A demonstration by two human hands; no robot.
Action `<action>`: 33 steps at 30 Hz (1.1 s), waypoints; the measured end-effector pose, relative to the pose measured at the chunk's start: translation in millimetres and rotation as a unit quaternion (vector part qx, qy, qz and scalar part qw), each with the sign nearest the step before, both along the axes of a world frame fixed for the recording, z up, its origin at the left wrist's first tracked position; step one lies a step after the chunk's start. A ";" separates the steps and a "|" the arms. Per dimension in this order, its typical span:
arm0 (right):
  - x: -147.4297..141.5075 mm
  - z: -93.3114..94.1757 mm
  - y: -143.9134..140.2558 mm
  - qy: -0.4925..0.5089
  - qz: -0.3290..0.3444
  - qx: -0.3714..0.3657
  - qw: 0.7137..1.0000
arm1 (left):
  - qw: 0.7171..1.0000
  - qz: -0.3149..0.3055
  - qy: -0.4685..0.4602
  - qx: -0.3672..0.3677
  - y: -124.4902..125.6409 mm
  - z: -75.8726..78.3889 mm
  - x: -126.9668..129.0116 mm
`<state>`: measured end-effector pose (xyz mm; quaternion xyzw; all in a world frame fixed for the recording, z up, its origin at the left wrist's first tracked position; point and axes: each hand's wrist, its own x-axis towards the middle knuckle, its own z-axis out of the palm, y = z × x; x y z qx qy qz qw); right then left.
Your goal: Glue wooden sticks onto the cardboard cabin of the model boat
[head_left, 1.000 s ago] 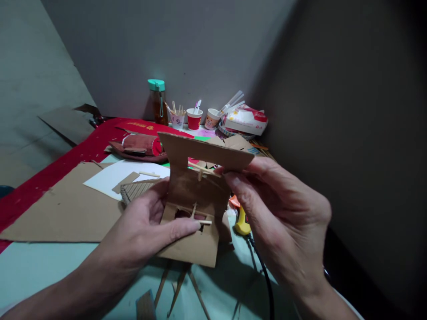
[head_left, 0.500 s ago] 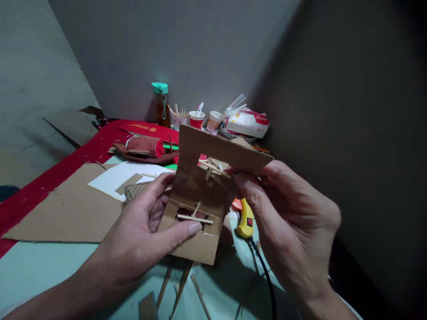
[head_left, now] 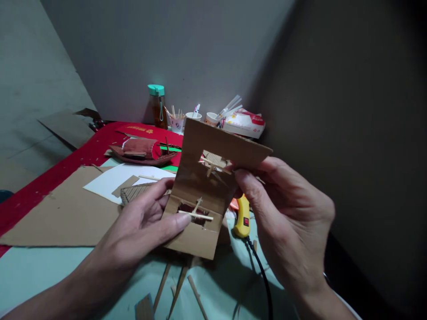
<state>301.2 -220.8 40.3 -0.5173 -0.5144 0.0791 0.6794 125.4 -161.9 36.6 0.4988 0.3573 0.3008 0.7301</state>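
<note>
both hands are up on the cardboard piece (head_left: 196, 186), held in the air above the pale green table (head_left: 40, 271). the left hand (head_left: 143, 226) has it from the left side, thumb lying across the front just beside the lower window, fingers tucked behind the panel, so that hand is closed around the cardboard. the right hand (head_left: 287, 213) pinches the upper right edge, thumb on the front beside the upper window, the other fingers curled behind. the cardboard piece leans a little to the right, its top tipped away. two windows are cut in it, and each has thin wooden sticks (head_left: 196, 214) crossed over the opening.

just right of the cardboard piece and below it, a yellow glue gun (head_left: 242, 218) lies on the table with its black cord (head_left: 262, 275) trailing toward the camera. under the cardboard piece a few loose wooden strips (head_left: 178, 289) lie on the table. left of it sits a big flat brown cardboard sheet (head_left: 60, 213) with white paper (head_left: 110, 180) on top. behind the cardboard piece, a small red model boat (head_left: 142, 151) rests on the red cloth (head_left: 50, 175), and further back by the wall stand a green-capped bottle (head_left: 156, 104) and paper cups (head_left: 193, 118) with sticks in them.
</note>
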 end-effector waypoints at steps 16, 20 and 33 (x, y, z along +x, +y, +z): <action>-7.6 -3.1 9.1 0.124 0.225 -0.126 0.958 | 0.998 -0.006 -0.009 0.061 4.0 -5.6 1.3; -13.5 -3.9 8.1 0.103 0.206 -0.143 0.963 | 0.995 0.046 0.027 0.082 2.7 -8.0 1.1; -21.0 -20.1 8.7 0.132 0.163 -0.109 0.972 | 0.989 0.056 0.048 0.126 1.1 -20.0 5.7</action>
